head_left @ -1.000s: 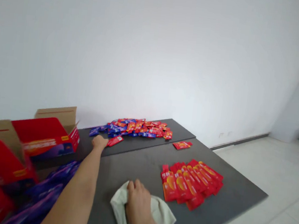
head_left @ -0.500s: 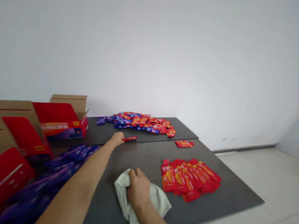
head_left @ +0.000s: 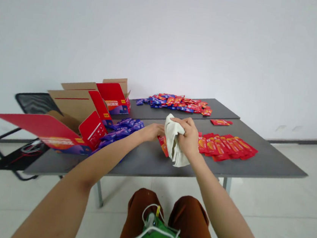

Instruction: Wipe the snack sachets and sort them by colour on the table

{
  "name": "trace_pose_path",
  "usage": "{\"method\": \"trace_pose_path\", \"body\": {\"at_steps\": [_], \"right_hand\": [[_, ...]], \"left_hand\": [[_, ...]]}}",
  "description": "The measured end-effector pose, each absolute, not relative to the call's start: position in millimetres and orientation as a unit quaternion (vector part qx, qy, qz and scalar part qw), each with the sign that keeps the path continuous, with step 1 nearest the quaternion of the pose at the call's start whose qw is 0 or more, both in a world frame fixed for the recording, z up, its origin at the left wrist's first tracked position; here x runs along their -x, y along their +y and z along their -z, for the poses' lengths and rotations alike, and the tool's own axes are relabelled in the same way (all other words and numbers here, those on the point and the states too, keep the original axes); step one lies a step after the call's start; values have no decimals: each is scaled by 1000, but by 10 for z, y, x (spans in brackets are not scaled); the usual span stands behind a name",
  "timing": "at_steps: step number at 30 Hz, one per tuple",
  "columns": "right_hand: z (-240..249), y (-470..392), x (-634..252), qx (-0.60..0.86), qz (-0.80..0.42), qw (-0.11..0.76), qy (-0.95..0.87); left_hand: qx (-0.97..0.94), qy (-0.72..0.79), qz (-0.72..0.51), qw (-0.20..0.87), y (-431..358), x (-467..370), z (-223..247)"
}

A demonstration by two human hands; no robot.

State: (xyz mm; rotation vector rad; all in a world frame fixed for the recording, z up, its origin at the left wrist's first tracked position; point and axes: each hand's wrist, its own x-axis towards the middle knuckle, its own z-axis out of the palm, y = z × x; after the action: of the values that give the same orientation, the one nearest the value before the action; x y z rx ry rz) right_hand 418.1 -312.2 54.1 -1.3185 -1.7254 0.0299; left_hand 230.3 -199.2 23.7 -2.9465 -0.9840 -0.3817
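My left hand [head_left: 154,132] is closed on the edge of a red pouch [head_left: 163,145], held up over the near part of the table. My right hand [head_left: 187,135] grips a bunched pale cloth [head_left: 173,141], which hangs in folds right beside the pouch and covers part of it. To the right of the cloth lies a fanned row of red pouches [head_left: 226,146] with orange fruit pictures. A single red pouch [head_left: 221,122] rests behind that row.
A mixed heap of purple and red packets [head_left: 177,103] sits at the back of the dark table [head_left: 273,162]. Purple packets [head_left: 123,130] lie on the left, next to open red cardboard boxes [head_left: 99,133]. A black chair [head_left: 19,156] stands beyond the left end.
My left hand has drawn back from the far side with the red pouch. My right hand has lifted the cloth off the table beside it. The view has tilted down.
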Motion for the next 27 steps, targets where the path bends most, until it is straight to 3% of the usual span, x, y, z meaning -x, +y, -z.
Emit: {"method": "trace_pose_path", "body": {"at_steps": [5,11,14,20,27], "right_hand": [[-255,-3090,-4575,565,2,541,-624],[-6,-2995,-4780,513,-10,600,-614],[-34,-3009,-4788,475,-16,593,-650],[-36,-3100,-4802,443,-18,494,-748],[243,-3198,-4703,372,-3,253,-893]], "left_hand": [[985,-164,42,38,-2266,-2205,-33],[875,-413,228,107,-2839,-2616,119],[833,-488,246,84,-3386,-3126,299],[838,-504,208,11,-3756,-3301,648],[845,-526,90,-40,-3623,-2611,239]]}}
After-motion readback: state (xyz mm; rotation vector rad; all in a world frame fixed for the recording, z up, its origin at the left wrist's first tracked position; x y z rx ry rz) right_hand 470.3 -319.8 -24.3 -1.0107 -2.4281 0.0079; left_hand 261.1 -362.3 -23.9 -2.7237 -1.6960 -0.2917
